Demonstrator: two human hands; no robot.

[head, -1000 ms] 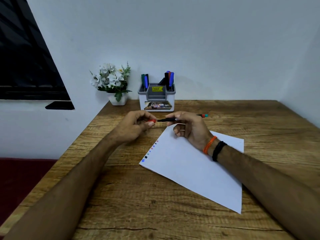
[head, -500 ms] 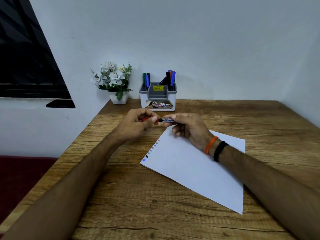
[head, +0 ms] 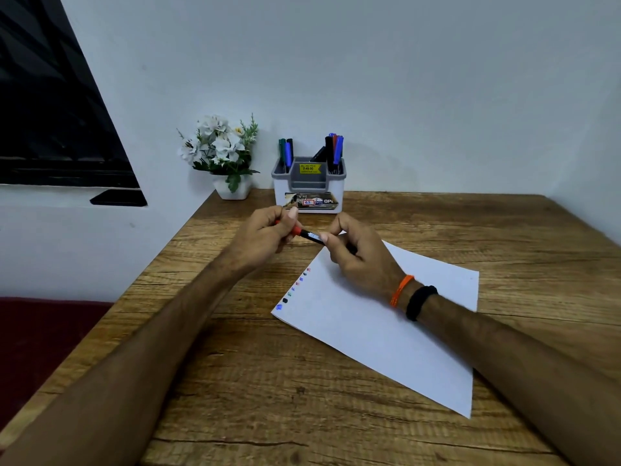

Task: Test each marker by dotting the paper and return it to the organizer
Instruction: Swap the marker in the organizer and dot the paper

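The wooden desk point(head: 470, 230) carried one paper sheet point(head: 386, 324), one organizer point(head: 308, 193) behind it and one flower pot point(head: 232, 190) left of the organizer. Seven dots point(head: 293, 289) lined the sheet's left edge. Compared with a second earlier, the marker point(head: 311, 236) had tilted and its red cap was seated. The left hand point(head: 265, 235) gripped the cap; the right hand point(head: 361, 260) gripped the barrel above the sheet's far corner.

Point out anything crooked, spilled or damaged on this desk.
Only the paper stands out: it lies askew, turned at an angle to the table edges. Its test dots run neatly along one edge. The organizer stands upright, and nothing looks spilled or damaged.
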